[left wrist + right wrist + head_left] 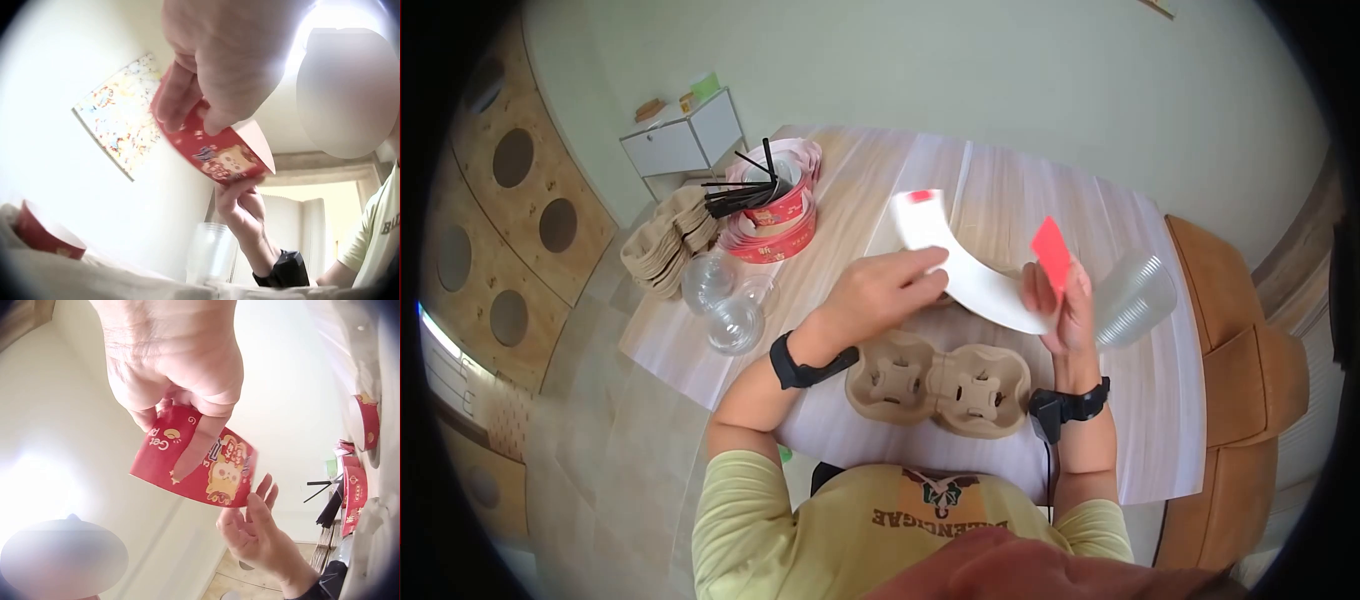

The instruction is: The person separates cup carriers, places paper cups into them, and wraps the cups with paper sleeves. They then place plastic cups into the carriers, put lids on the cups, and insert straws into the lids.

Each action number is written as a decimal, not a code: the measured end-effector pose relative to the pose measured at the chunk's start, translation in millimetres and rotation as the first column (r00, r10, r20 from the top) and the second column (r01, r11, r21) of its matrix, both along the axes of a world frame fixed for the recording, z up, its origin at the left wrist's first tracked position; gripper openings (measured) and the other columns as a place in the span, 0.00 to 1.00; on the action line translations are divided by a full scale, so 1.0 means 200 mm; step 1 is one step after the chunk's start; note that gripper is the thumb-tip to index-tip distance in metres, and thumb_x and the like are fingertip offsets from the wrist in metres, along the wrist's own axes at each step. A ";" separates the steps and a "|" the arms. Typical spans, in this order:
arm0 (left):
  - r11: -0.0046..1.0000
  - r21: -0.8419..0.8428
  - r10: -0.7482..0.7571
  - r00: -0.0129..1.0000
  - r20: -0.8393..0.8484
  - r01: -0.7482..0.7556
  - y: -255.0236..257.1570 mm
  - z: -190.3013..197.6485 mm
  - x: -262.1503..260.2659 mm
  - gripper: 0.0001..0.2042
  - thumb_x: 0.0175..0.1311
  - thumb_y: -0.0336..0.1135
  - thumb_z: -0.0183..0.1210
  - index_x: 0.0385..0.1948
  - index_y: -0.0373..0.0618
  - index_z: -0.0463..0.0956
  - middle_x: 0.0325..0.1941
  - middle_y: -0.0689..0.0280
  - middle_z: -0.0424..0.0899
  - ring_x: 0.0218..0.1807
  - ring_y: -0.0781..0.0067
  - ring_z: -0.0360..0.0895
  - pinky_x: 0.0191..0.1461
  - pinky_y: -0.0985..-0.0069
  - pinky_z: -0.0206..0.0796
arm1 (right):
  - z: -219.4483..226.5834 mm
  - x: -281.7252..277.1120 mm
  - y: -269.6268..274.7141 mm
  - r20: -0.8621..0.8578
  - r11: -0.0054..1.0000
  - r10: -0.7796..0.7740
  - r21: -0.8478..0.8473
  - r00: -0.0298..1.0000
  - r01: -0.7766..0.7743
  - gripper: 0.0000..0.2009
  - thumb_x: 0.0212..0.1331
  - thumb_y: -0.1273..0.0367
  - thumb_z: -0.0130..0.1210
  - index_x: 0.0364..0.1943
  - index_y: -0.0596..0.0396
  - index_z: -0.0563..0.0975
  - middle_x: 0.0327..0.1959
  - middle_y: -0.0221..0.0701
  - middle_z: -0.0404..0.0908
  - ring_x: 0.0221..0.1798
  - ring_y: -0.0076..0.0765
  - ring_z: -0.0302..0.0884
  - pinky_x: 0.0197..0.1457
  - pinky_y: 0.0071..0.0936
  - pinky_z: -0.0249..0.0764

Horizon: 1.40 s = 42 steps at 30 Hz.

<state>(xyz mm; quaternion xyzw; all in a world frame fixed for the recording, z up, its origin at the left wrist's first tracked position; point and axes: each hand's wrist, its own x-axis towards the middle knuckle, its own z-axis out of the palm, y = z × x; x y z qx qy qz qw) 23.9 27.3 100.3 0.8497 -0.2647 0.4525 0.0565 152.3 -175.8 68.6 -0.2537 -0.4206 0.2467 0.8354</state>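
A curved paper cup sleeve [977, 284], white on 1 face and printed red on the other, is held up between the 2 hands, above the pale wood-grain table [1040, 190]. The left hand [882, 290] pinches it between thumb and fingers, while the right hand [1072, 312] grips its other end, near a stack of clear plastic cups [1138, 298]; a brown moulded-pulp cup carrier [937, 385] sits below, closer to the person.

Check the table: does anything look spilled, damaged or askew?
Nothing looks spilled or damaged. The bundle of thin black straws looks untidy: straws stick out at differing angles by the stacked red printed paper sleeves.
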 end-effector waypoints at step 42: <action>0.281 -0.941 -0.828 0.448 -0.337 -0.189 0.06 -0.03 0.00 0.32 0.55 0.33 0.57 0.61 0.45 0.52 0.56 0.58 0.64 0.41 0.76 0.74 0.32 0.81 0.70 | 0.02 -0.06 -0.05 0.193 0.814 0.105 -0.580 0.976 0.028 0.08 0.56 0.71 0.54 0.37 0.60 0.75 0.28 0.22 0.76 0.30 0.12 0.70 0.33 0.12 0.66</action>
